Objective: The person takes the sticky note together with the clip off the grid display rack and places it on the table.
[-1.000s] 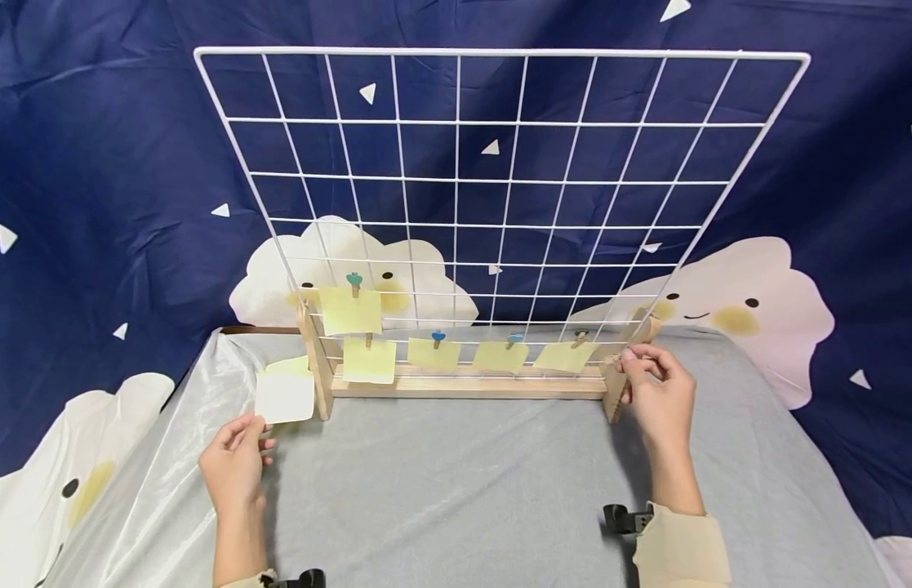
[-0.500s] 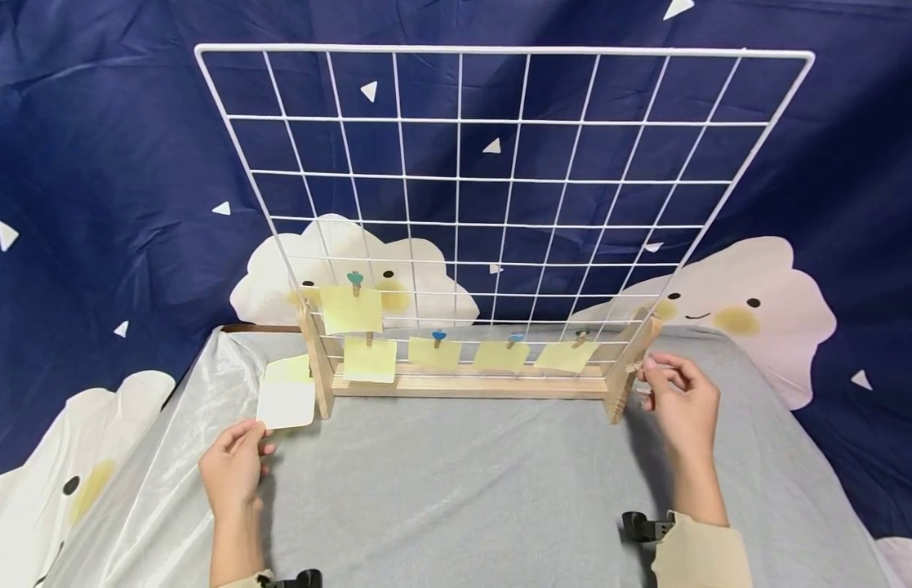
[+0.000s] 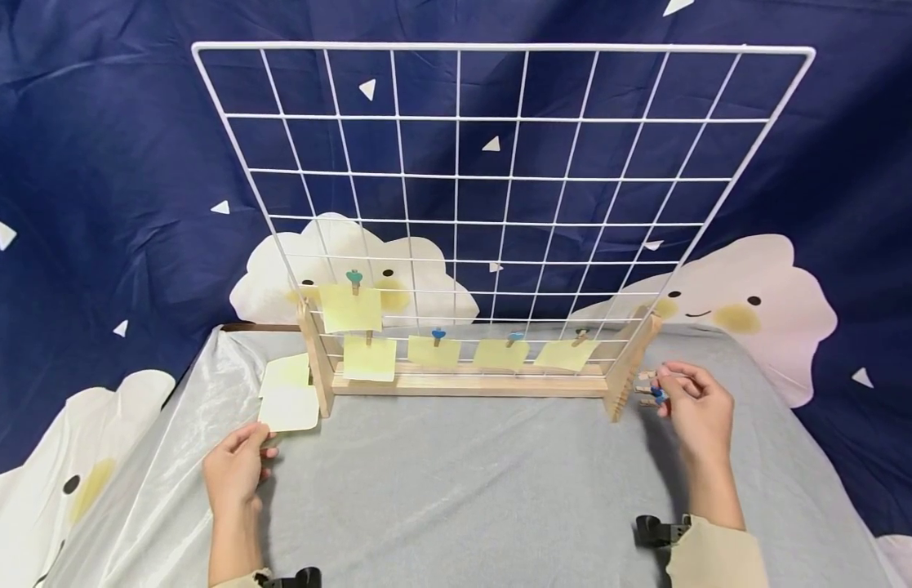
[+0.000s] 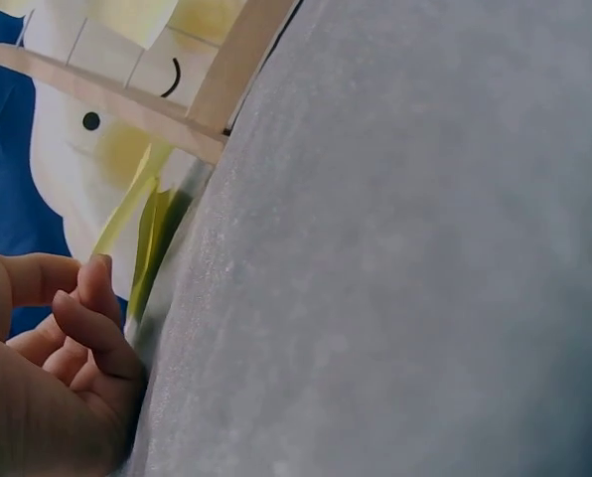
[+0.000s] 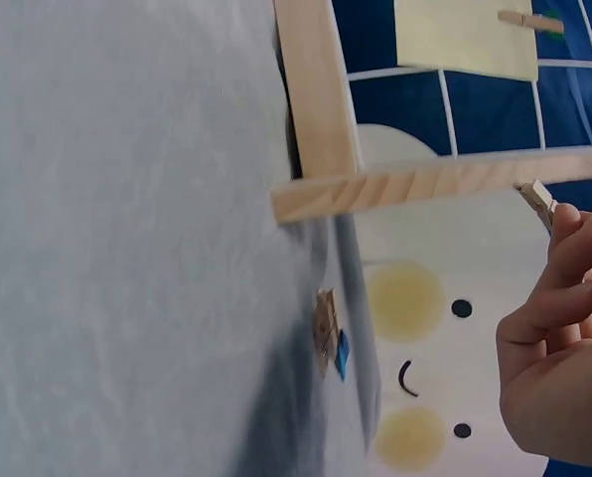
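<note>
My left hand [image 3: 235, 469] pinches a pale yellow sticky note [image 3: 288, 410] by its near edge, left of the wooden stand. More yellow notes [image 3: 282, 371] lie just beyond it; the left wrist view shows the held note [image 4: 127, 207] between thumb and finger. To the right of the stand, my right hand [image 3: 700, 412] pinches a small wooden clothespin [image 5: 537, 199] between thumb and fingertips. Below that hand, a few loose clothespins [image 5: 326, 328] lie on the cloth, one with a blue decoration. Part of the held clothespin is hidden by the fingers.
A white wire grid [image 3: 456, 177] stands in a wooden base [image 3: 463, 387]. Several yellow notes [image 3: 370, 361] hang on its lower left and bottom rows, held by clothespins [image 3: 438, 335]. Grey cloth [image 3: 463, 490] covers the table; a blue cloud-patterned curtain [image 3: 117, 98] hangs behind.
My right hand has moved right and slightly nearer, away from the stand's right post, uncovering the loose clothespins. The note in my left hand has tilted and lowered a little.
</note>
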A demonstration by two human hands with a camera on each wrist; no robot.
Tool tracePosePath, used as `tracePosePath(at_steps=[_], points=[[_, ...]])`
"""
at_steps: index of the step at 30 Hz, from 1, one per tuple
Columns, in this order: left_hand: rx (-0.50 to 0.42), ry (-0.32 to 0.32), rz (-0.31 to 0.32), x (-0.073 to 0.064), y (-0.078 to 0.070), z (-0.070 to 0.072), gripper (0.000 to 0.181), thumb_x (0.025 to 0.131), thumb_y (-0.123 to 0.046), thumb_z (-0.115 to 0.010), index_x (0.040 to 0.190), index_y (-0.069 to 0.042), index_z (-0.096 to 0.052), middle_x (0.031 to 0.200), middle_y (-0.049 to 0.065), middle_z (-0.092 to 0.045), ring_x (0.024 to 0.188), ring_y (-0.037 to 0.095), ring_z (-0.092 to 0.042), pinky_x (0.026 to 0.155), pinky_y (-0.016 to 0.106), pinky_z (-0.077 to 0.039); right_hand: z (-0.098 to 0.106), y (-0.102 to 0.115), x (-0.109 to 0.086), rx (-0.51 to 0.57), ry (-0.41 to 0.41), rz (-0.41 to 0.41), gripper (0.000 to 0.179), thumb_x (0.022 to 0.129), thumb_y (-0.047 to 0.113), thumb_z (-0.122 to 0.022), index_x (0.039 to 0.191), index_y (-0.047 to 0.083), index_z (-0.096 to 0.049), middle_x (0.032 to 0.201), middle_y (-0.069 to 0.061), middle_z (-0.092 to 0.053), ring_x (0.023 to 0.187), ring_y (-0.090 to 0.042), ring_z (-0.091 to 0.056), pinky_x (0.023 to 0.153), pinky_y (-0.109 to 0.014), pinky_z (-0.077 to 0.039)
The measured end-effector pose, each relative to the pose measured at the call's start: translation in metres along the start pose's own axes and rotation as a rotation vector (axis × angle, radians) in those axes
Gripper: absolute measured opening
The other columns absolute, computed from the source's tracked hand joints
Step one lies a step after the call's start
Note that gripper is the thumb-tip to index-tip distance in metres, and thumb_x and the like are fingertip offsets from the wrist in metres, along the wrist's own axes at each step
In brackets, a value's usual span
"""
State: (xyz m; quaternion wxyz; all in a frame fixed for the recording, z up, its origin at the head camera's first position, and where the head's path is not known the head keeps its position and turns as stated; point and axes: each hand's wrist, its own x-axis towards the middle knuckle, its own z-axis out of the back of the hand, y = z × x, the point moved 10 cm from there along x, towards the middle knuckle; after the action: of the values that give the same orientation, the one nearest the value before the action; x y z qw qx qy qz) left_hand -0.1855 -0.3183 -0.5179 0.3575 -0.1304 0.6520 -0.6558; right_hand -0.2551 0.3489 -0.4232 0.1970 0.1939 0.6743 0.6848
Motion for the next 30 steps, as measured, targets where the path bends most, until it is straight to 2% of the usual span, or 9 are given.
tracePosePath(at_steps=[5, 11, 16, 23, 26, 30], points=[[-0.021, 0.012, 0.014, 0.001, 0.003, -0.001, 0.030, 0.098, -0.016, -0.066, 0.121, 0.002, -0.063, 0.071, -0.015, -0.069, 0.057, 0.003, -0.063, 0.042, 0.021, -0.046, 0.007, -0.007, 0.004, -0.013, -0.001, -0.029, 0.006, 0.096, 0.009, -0.070, 0.101, 0.008, -0.068, 0.069, 0.005, -0.069, 0.043, -0.009, -0.051, 0.042, -0.018, -0.044], [-0.019, 0.032, 0.003, 0.002, 0.001, -0.004, 0.034, 0.098, -0.014, -0.065, 0.127, 0.003, -0.060, 0.075, -0.011, -0.066, 0.057, 0.004, -0.062, 0.043, 0.021, -0.047, 0.012, -0.020, 0.009, -0.061, 0.028, -0.070, 0.005, 0.097, 0.007, -0.067, 0.097, 0.011, -0.065, 0.068, 0.006, -0.069, 0.042, -0.008, -0.051, 0.041, -0.018, -0.043], [-0.018, 0.034, 0.001, 0.003, 0.001, -0.004, 0.033, 0.098, -0.012, -0.064, 0.127, 0.002, -0.059, 0.076, -0.011, -0.065, 0.057, 0.004, -0.061, 0.043, 0.020, -0.047, 0.017, -0.034, 0.014, -0.177, 0.085, -0.110, 0.004, 0.100, 0.011, -0.062, 0.100, 0.007, -0.060, 0.067, 0.010, -0.068, 0.044, -0.006, -0.053, 0.040, -0.020, -0.041], [-0.054, 0.031, -0.008, 0.000, -0.003, -0.005, 0.030, 0.097, -0.008, -0.064, 0.125, 0.003, -0.060, 0.077, -0.008, -0.065, 0.054, 0.004, -0.059, 0.041, 0.020, -0.046, 0.020, -0.055, 0.015, -0.472, 0.223, -0.181, 0.033, 0.106, 0.024, -0.049, 0.126, -0.002, -0.052, 0.074, 0.019, -0.067, 0.056, -0.006, -0.062, 0.048, -0.029, -0.041], [-0.062, 0.037, -0.015, -0.002, -0.006, -0.007, 0.029, 0.097, -0.007, -0.063, 0.124, 0.004, -0.060, 0.078, -0.008, -0.066, 0.054, 0.004, -0.058, 0.041, 0.020, -0.046, 0.022, -0.063, 0.017, -0.534, 0.255, -0.199, 0.036, 0.107, 0.024, -0.047, 0.130, -0.003, -0.050, 0.076, 0.019, -0.067, 0.059, -0.007, -0.064, 0.053, -0.032, -0.042], [-0.075, 0.041, -0.017, -0.003, -0.007, -0.009, 0.029, 0.097, -0.006, -0.063, 0.124, 0.004, -0.060, 0.078, -0.008, -0.066, 0.054, 0.005, -0.058, 0.041, 0.020, -0.045, 0.021, -0.070, 0.018, -0.562, 0.313, -0.216, 0.037, 0.107, 0.025, -0.046, 0.130, -0.004, -0.049, 0.078, 0.018, -0.068, 0.061, -0.006, -0.065, 0.056, -0.034, -0.041]])
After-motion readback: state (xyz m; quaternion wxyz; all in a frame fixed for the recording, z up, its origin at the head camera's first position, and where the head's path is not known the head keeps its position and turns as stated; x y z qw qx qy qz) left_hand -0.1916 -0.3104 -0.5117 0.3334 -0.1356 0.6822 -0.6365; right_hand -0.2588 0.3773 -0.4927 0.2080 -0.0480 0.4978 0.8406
